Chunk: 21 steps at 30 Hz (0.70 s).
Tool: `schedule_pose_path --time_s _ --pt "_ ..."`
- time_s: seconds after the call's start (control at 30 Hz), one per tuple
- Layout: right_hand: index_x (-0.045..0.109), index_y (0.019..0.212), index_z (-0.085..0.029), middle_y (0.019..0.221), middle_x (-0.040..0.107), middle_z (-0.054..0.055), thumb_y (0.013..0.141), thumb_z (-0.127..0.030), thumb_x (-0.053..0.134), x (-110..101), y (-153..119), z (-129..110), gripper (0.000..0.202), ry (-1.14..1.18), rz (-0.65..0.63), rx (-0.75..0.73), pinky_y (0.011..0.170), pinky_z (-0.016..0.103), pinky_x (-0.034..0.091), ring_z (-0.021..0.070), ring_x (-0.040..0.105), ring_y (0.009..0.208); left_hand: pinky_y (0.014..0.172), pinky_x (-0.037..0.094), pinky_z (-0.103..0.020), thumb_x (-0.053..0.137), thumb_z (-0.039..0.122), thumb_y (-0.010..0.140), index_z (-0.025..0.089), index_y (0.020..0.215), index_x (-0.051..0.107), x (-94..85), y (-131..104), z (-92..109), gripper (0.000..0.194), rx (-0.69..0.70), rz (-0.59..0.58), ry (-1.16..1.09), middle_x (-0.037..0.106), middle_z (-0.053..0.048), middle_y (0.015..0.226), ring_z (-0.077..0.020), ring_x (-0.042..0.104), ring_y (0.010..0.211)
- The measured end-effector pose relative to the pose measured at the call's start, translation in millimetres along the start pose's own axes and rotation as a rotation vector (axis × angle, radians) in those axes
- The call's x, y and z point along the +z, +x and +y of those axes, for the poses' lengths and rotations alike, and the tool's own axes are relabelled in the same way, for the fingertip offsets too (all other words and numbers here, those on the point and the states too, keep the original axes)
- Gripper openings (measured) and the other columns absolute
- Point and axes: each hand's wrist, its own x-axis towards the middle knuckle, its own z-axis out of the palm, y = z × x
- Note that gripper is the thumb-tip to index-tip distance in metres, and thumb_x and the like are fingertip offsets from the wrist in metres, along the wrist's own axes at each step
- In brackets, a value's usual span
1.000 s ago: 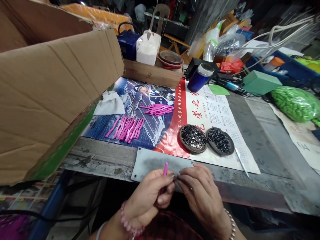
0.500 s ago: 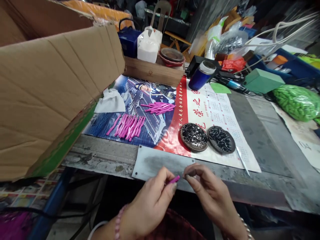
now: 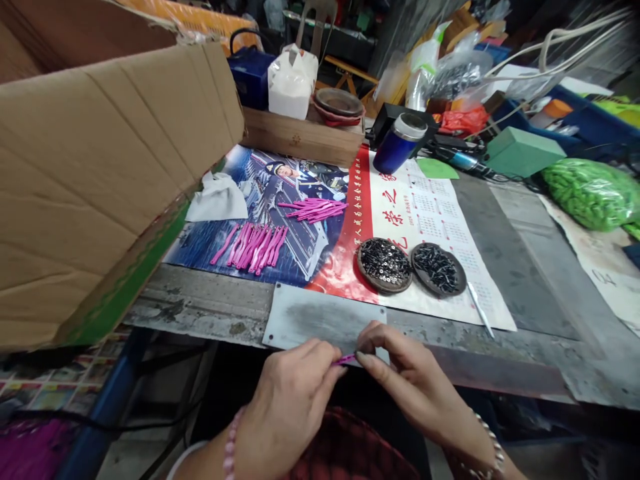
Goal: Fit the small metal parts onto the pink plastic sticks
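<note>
A small pink strip (image 3: 346, 360) is pinched in my left hand (image 3: 297, 393), its end sticking out toward the right. My right hand (image 3: 413, 377) is closed at that end, thumb and forefinger touching it; anything else between those fingertips is too small to make out. Just beyond both hands lies a grey metal plate (image 3: 320, 319). Two piles of pink strips (image 3: 256, 247) rest on a poster. Right of them sit a round dish of small metal rings and dark pieces (image 3: 384, 265) and another dish of dark pins (image 3: 439, 269).
A big cardboard box (image 3: 115, 180) stands at the left. White cloth (image 3: 217, 198) lies beside it. Further back are a wooden box (image 3: 300, 137) and a blue cup (image 3: 400, 143). A white pen-like tool (image 3: 481, 310) lies right of the dishes; a green bag (image 3: 590, 193) is at the far right.
My hands have come together, so the right fingertips now touch the end of the pink strip. The whole view has shifted slightly.
</note>
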Motion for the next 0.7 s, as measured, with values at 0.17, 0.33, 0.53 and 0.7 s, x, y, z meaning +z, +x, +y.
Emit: schedule_pose_path --time_s 0.17,0.33,0.53,0.7 --pt "0.055 0.089 -0.022 0.083 0.059 -0.001 0.101 -0.020 0.054 -1.4 -1.5 -1.8 0.012 -0.087 -0.038 -0.043 0.069 0.023 0.044 0.0130 0.056 0.076 0.066 0.046 -0.028 0.044 0.024 0.104 0.018 0.092 0.068 -0.9 -3.4 5.1 0.028 0.102 0.041 0.121 0.070 -0.005 0.081 -0.0190 0.070 0.072" --pt "0.057 0.095 -0.021 0.087 0.061 0.001 0.100 -0.015 0.054 -2.3 -2.7 -2.0 0.009 -0.163 -0.098 -0.127 0.073 0.025 0.045 0.0148 0.058 0.081 0.061 0.046 -0.030 0.048 0.018 0.101 0.019 0.084 0.065 -0.2 -5.8 5.9 0.024 0.194 0.101 0.190 0.068 -0.004 0.073 -0.0199 0.068 0.066" --pt "0.059 0.099 -0.021 0.091 0.062 0.001 0.098 -0.017 0.060 -5.9 -3.6 -1.1 0.004 -0.141 -0.079 -0.098 0.075 0.024 0.046 0.0142 0.059 0.084 0.060 0.051 -0.031 0.051 0.013 0.099 0.019 0.084 0.059 3.7 -7.4 3.2 0.018 0.251 0.204 0.126 0.068 -0.003 0.075 -0.0212 0.068 0.065" --pt "0.060 0.095 -0.021 0.087 0.063 0.000 0.098 -0.023 0.060 -8.9 -2.8 0.6 0.004 -0.062 -0.070 0.001 0.072 0.022 0.046 0.0129 0.058 0.079 0.060 0.052 -0.030 0.049 0.016 0.101 0.019 0.086 0.059 3.0 -6.5 2.4 0.018 0.261 0.226 0.127 0.068 -0.002 0.075 -0.0203 0.068 0.064"
